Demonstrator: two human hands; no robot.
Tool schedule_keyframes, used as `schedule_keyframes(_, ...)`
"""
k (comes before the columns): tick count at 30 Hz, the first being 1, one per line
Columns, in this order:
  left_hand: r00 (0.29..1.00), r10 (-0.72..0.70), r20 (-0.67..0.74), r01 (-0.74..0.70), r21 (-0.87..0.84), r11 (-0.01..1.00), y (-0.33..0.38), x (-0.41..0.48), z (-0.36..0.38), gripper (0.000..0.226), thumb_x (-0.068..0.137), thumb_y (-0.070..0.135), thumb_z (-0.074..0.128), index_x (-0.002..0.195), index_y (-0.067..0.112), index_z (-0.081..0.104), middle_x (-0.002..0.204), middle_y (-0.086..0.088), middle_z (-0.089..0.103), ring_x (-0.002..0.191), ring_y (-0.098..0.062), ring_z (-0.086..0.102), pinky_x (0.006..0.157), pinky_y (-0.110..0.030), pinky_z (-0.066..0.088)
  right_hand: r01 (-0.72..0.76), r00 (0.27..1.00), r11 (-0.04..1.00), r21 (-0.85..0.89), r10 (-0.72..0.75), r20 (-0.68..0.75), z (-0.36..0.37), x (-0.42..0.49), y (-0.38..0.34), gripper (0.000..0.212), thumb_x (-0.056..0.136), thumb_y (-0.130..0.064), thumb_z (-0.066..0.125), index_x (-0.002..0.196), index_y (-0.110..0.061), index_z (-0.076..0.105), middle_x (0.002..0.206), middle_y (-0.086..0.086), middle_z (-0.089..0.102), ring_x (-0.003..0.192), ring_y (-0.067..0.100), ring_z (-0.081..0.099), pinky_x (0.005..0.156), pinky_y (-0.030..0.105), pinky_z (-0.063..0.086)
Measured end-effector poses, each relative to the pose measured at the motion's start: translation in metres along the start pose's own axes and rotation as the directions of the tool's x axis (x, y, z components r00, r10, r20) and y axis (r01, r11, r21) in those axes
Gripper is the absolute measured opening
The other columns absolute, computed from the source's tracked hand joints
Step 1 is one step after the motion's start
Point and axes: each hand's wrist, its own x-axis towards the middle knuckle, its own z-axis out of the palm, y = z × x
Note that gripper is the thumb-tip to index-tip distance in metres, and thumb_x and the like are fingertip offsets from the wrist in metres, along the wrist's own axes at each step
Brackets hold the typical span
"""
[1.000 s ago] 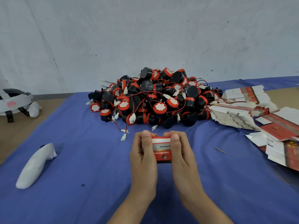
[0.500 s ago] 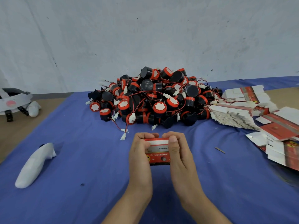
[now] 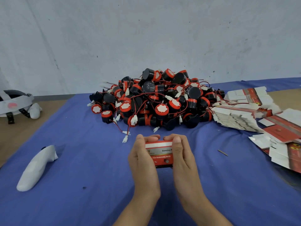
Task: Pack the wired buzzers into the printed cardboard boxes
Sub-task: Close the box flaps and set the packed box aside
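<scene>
A red and white printed cardboard box (image 3: 160, 154) sits between both my hands, just above the blue cloth in the middle of the view. My left hand (image 3: 143, 159) grips its left side and my right hand (image 3: 182, 157) grips its right side, fingers curled over the far top edge. Whatever is inside the box is hidden. Behind it lies a big pile of black and red wired buzzers (image 3: 154, 100) with white connectors. Flat printed box blanks (image 3: 241, 111) are stacked to the right of the pile.
A blue cloth (image 3: 81, 160) covers the table. A white wrapped controller (image 3: 35, 167) lies at the left. A white headset (image 3: 14, 101) rests at the far left edge. More loose flat boxes (image 3: 283, 144) spread at the right. A small dark sliver (image 3: 222, 152) lies right of my hands.
The box has tilted so more of its printed front face shows, and my hands with it have shifted slightly to the right.
</scene>
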Motion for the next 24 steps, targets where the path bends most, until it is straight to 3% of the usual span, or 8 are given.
schedule_keyframes(7,0.984,-0.128,-0.124,0.124,-0.036,0.992,0.0,0.009,0.004,0.055,0.103,0.047,0.037,0.079,0.013,0.073,0.085,0.001,0.078,0.072,-0.014,0.074,0.05,-0.018,0.053,-0.021,1.0,1.0,-0.005,0.021,-0.02,0.006,0.0,0.002,0.031,0.099,-0.051,0.035,0.092,-0.039,0.063,0.092,-0.01,0.071,0.084,0.006,0.07,0.073,0.02,0.055)
schedule_keyframes(14,0.985,-0.147,-0.095,0.145,-0.033,0.989,-0.002,0.011,0.006,0.051,0.103,0.044,0.043,0.068,0.019,0.071,0.079,0.002,0.077,0.068,-0.013,0.074,0.048,-0.017,0.052,-0.028,0.999,0.999,-0.018,0.027,-0.044,0.003,0.001,0.004,0.031,0.1,-0.05,0.036,0.095,-0.037,0.064,0.096,-0.007,0.069,0.087,0.011,0.07,0.075,0.024,0.056)
schedule_keyframes(18,0.995,0.018,0.096,-0.027,0.093,0.995,-0.004,0.006,0.006,0.034,0.104,0.029,0.045,0.082,0.029,0.072,0.088,0.007,0.074,0.077,-0.008,0.071,0.059,-0.015,0.053,-0.062,0.996,0.996,0.056,0.066,-0.063,-0.005,0.009,-0.003,0.032,0.099,-0.051,0.039,0.094,-0.031,0.064,0.097,0.0,0.07,0.087,0.016,0.069,0.076,0.032,0.058)
schedule_keyframes(21,0.957,0.155,0.245,-0.199,0.165,0.966,-0.003,0.002,0.003,0.019,0.103,0.035,0.046,0.098,0.041,0.063,0.101,0.015,0.069,0.091,-0.006,0.069,0.067,-0.018,0.055,-0.155,0.985,0.962,0.227,0.169,-0.045,-0.012,0.015,-0.009,0.032,0.093,-0.051,0.046,0.092,-0.028,0.068,0.097,0.002,0.072,0.086,0.017,0.07,0.071,0.03,0.059)
schedule_keyframes(24,0.93,0.275,0.246,-0.332,0.234,0.914,-0.007,0.003,0.0,0.016,0.099,0.035,0.042,0.099,0.039,0.058,0.1,0.016,0.067,0.09,-0.007,0.068,0.062,-0.019,0.055,-0.296,0.95,0.881,0.368,0.311,0.021,-0.012,0.014,-0.008,0.03,0.095,-0.047,0.05,0.088,-0.029,0.072,0.099,0.006,0.074,0.082,0.017,0.071,0.068,0.033,0.06)
